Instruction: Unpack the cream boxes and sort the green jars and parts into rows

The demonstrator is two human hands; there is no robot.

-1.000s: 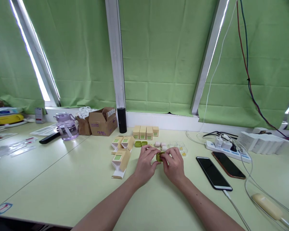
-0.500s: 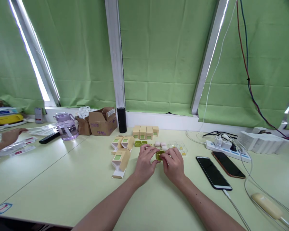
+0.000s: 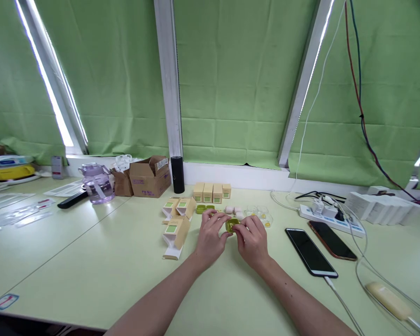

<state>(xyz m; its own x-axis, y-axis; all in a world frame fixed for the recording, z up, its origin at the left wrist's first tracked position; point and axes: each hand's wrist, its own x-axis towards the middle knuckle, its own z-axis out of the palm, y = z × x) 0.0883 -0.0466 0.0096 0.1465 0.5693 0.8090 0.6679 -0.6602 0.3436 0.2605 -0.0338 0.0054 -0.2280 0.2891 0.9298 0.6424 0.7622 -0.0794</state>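
Note:
Between my two hands is a small olive-green case [image 3: 231, 225], held just above the table. My left hand [image 3: 212, 237] grips its left side between thumb and fingers. The fingers of my right hand [image 3: 254, 238] pinch at its right edge; whether they hold a small part inside it is hidden. Just beyond lie small green cases [image 3: 200, 209], pale pink pieces [image 3: 229, 210] and clear plastic cups [image 3: 262, 214] with yellowish bits in them. Left of my hands are opened tan cartons [image 3: 177, 232] with white flaps; several closed tan boxes [image 3: 207, 192] stand in a row behind.
Two phones [image 3: 311, 252] lie to the right, one with a cable attached, before a power strip [image 3: 331, 218]. A black cylinder [image 3: 177, 174], a cardboard box [image 3: 149, 177] and a purple water jug [image 3: 97, 183] stand at the back left. Plastic packets [image 3: 24, 215] lie far left.
Another person's hand at the far left has gone out of view. My hands keep almost the same place, with the green case tilted slightly differently.

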